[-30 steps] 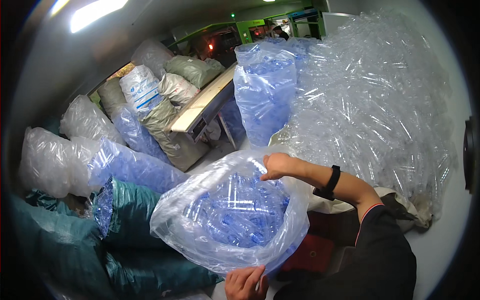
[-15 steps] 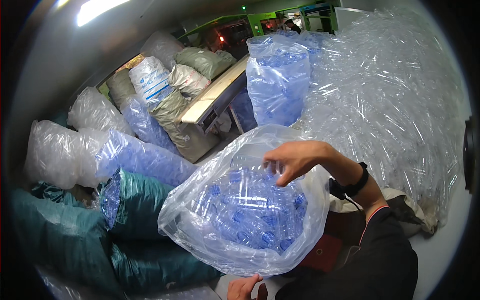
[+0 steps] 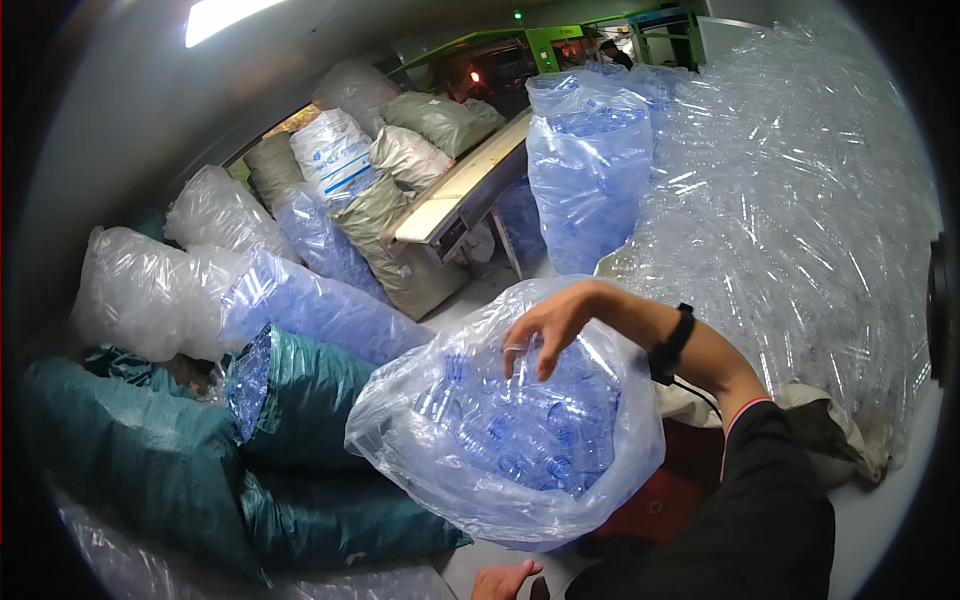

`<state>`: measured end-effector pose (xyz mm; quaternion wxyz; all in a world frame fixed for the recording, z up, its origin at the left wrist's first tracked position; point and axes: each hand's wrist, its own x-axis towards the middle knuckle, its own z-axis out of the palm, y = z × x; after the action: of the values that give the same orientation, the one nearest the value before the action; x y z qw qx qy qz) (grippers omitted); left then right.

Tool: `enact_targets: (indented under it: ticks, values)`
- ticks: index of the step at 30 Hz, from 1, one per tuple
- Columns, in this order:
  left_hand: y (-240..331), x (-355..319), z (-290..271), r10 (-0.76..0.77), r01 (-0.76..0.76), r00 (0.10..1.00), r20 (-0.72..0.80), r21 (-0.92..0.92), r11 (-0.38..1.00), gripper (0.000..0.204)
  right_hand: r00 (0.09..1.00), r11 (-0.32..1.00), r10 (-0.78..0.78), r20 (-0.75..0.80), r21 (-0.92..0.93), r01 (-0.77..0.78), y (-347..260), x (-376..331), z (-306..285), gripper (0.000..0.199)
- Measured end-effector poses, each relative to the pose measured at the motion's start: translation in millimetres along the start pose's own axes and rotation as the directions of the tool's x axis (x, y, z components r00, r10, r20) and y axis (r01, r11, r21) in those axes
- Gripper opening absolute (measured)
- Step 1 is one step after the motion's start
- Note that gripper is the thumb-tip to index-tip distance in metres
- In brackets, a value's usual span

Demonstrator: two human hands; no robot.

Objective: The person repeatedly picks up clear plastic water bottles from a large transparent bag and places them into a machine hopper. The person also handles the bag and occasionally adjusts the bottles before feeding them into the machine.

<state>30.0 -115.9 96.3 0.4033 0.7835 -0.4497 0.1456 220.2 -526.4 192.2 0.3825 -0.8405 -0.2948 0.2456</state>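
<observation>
Over the mouth of the clear plastic bag (image 3: 510, 430), the right hand (image 3: 545, 325) hangs with fingers spread and curled downward, gripping nothing. Directly beneath the fingertips, blue-tinted bottles (image 3: 500, 425) fill the bag. Below the bag, at the lower edge, the left hand (image 3: 503, 580) shows only partly; its grip cannot be determined. Left of the bag lie green sacks (image 3: 300, 400).
</observation>
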Motion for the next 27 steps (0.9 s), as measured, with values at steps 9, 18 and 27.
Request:
enact_targets:
  ticks: [9, 18, 27]
  values:
    - [29.7, 25.8, -3.7, -0.141, 0.065, 0.925, -0.353, -0.219, 0.974, 0.037, 0.7, 0.801, -0.559, -0.445, -0.071, 0.594, -144.5, -35.8, 125.9, 0.08]
    - [22.4, -0.4, -27.3, -0.181, 0.202, 0.88, -0.44, 0.002, 0.979, 0.049, 0.727, 0.787, -0.465, -0.505, 0.141, 0.601, -180.0, 43.2, 271.7, 0.092]
    - [-5.0, -110.6, -28.0, -0.332, 0.535, 0.742, -0.582, 0.216, 0.817, 0.064, 0.721, 0.751, -0.583, -0.376, 0.092, 0.654, -183.9, 80.1, 329.1, 0.102]
